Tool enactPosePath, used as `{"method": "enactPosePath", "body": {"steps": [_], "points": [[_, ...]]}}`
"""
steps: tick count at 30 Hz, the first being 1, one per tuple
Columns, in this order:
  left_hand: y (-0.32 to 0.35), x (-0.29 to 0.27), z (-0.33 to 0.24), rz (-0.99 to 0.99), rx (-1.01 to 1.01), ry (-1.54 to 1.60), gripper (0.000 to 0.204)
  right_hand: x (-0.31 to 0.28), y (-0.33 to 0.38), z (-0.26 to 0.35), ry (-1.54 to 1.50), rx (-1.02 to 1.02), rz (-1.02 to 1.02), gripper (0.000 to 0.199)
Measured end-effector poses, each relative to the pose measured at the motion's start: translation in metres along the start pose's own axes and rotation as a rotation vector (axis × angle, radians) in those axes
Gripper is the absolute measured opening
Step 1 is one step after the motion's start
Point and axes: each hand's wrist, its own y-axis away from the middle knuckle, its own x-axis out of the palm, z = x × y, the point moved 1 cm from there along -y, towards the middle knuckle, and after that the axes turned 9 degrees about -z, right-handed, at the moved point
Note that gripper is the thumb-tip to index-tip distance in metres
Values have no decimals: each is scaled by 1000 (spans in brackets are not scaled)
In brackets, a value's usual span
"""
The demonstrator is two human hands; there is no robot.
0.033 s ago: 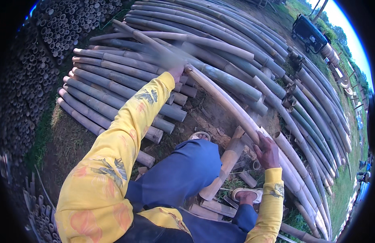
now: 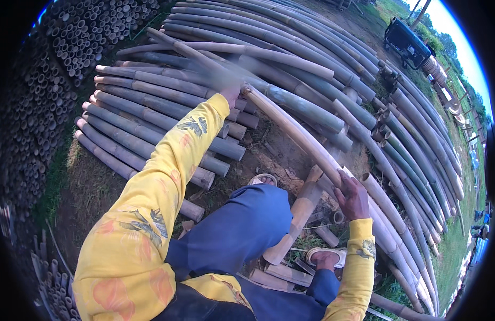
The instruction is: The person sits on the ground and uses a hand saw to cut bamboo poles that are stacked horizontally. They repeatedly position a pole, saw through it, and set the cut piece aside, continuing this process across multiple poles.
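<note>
I'm counting one left hand [image 2: 233, 92], one right hand [image 2: 354, 199], two sandals [image 2: 340, 259] and one pale pole [image 2: 295, 132]. The pole is slanting over bare ground [image 2: 262, 153], its long axis running from upper left to lower right. My right fingers are wrapping it; blur is obscuring my left grip, so I'm not telling.

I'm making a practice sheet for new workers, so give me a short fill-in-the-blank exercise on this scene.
1. The bare right hand holds a long, pale tan pole made of ____.
2. The long, flower-printed fabric sleeves are ____.
3. The dense stack of round, hollow, brownish pole ends shows on the picture's ____ side.

Missing words: bamboo; yellow; left.
</note>
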Motion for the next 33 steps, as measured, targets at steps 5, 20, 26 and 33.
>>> {"method": "enactPosePath", "body": {"steps": [5, 20, 26, 33], "points": [[-45, -12, -8, -37, -28, 4, 43, -3, -25, 8, -8, -29, -26, 61], [82, 123, 33, 589, 1332, -1091, 82, 58, -16, -63, 141, 227, -245, 46], [141, 210, 88, 1154, 1408, -1488, 93, 73, -17, -63, 204, 206, -334, 48], [136, 225, 93, 1225, 1286, -1589, 84, 80, -21, -70, 185, 253, -213, 48]]}}
